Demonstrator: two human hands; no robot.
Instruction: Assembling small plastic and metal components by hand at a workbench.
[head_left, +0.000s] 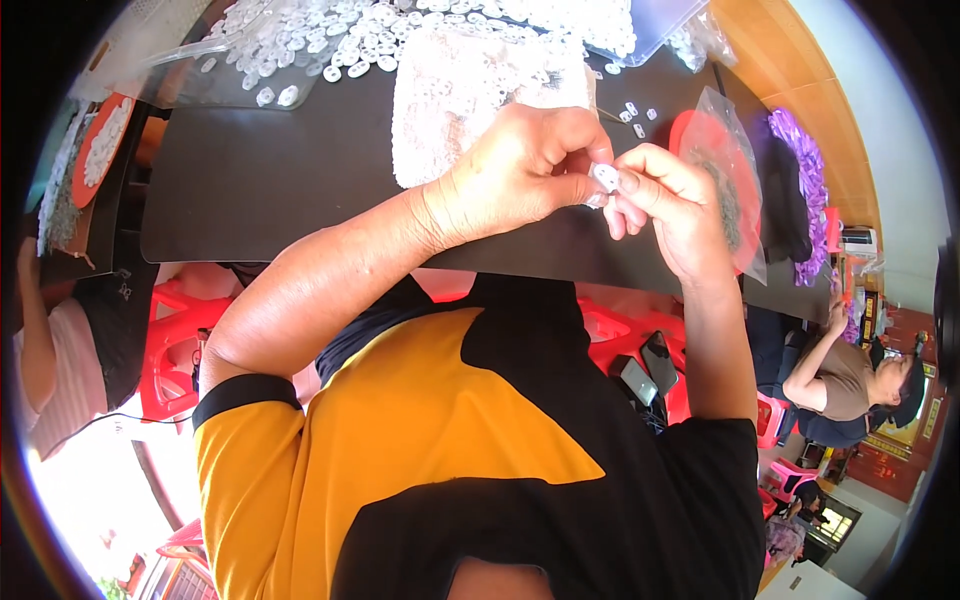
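Observation:
Over the dark table's near edge, my two hands meet at a small white plastic piece [606, 177] with holes in its face. My left hand [535, 160] pinches it between thumb and fingers. From the other side my right hand [678, 200] grips it with thumb and forefinger, its other fingers curled beneath. Just beyond my left hand lies a whitish, lumpy-textured cloth or mat [440, 90]. Several small white pieces [640, 115] lie loose on the table near my fingers.
A large heap of oval white plastic pieces [350, 35] spreads across the back of the dark table [260, 180]. To the right, a clear bag [735, 190] of greyish small parts overlaps a red plate [685, 130]. People sit at both sides; red stools [175, 340] stand below.

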